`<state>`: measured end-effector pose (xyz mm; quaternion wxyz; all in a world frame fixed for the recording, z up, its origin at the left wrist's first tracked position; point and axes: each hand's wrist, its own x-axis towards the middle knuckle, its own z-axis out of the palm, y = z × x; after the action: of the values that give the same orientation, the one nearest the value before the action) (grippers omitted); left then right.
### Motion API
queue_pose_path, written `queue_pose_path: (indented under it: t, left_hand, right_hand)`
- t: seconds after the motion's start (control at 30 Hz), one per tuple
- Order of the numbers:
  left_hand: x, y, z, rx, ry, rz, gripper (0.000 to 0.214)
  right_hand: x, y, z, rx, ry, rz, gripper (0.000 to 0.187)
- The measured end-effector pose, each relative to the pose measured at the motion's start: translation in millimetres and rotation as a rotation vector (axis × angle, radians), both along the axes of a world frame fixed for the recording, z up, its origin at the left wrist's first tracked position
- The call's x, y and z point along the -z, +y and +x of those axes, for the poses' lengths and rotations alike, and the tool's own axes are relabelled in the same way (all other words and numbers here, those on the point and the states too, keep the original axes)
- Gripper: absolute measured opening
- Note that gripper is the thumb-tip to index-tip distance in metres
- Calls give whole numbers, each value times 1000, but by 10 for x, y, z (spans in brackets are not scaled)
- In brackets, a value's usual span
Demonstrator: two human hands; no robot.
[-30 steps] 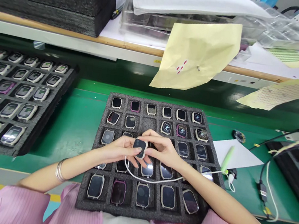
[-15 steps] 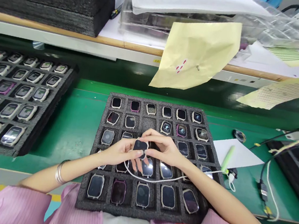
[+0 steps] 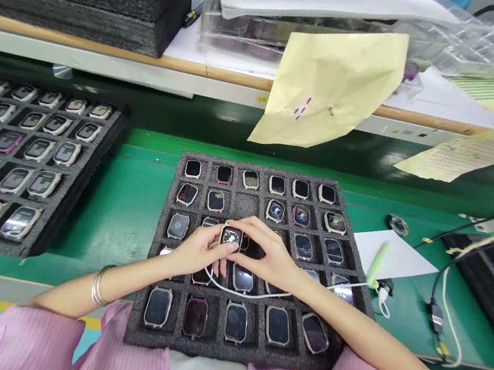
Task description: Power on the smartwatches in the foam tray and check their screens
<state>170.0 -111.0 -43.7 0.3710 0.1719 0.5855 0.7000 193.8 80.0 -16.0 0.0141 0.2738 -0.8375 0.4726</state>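
We see both hands meeting over the middle of a dark foam tray (image 3: 262,169) that lies on the green tabletop (image 3: 130,206). The left hand (image 3: 195,252) and the right hand (image 3: 270,259) pinch one small watch (image 3: 231,237) together between their fingertips. The other fingers are curled loosely below it. The watch is lifted a little above the third row of the tray, with its lit screen turned up toward us. Around it, most compartments of the tray carry other watches with dark screens, and one compartment in the second row is bare. A white cable (image 3: 255,295) comes out from under the hands and runs to the right, across the tray, to a plug near a green pen (image 3: 377,261) on a white sheet (image 3: 405,257). We cannot tell if the cable is joined to the watch. A second tray (image 3: 71,189) full of watches lies well apart at the left, and a yellow paper (image 3: 332,87) hangs from the shelf behind.
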Motion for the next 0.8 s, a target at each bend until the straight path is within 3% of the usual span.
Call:
queue_pose_path:
  t: [0.13, 0.63, 0.8]
  left_hand:
    - [14, -7, 9, 11, 33, -22, 34]
    - [30, -22, 25, 47, 113, -37, 39]
    - [-16, -43, 58, 36, 208, -144, 37]
  right_hand:
    - [8, -4, 55, 39, 33, 77, 44]
    - [-24, -5, 29, 25, -25, 49, 45]
    - [-31, -7, 20, -6, -93, 74, 51]
